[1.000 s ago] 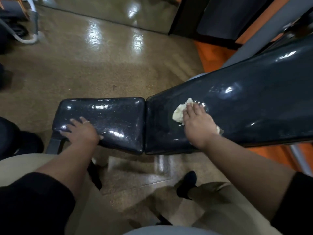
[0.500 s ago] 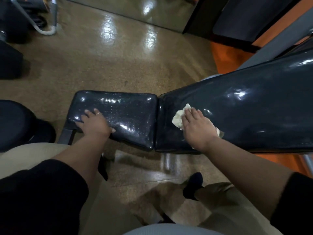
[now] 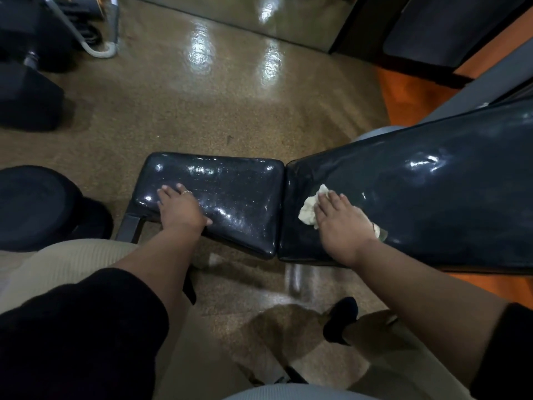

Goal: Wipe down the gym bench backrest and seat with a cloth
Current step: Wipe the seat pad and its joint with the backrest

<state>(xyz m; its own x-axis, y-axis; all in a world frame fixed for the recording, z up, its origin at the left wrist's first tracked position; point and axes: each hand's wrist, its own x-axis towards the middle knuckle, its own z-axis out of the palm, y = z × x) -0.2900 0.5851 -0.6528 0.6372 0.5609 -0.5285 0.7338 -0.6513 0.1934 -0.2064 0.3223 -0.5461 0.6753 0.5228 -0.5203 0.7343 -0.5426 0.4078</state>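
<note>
- While the backrest is being wiped, the left hand (image 3: 180,210) rests flat on the near left part of the seat (image 3: 230,197), fingers straight and holding nothing; it appears to serve as a brace.
- The seat pad lies left of centre, its right edge just beside the low end of the backrest (image 3: 418,203), with a narrow seam between them.
- The cloth (image 3: 310,210), pale and crumpled, lies on the backrest near that seam, under the right hand (image 3: 341,223).
- The right hand presses the cloth down with fingers extended flat; part of the cloth shows past the fingertips and at the wrist side.
- Step in hand, as judged: wiping the lower backrest. The next move calls for carrying the cloth left across the seam onto the seat, and for lifting the left hand clear.
- No brand, label or writing can be read anywhere in view.
</note>
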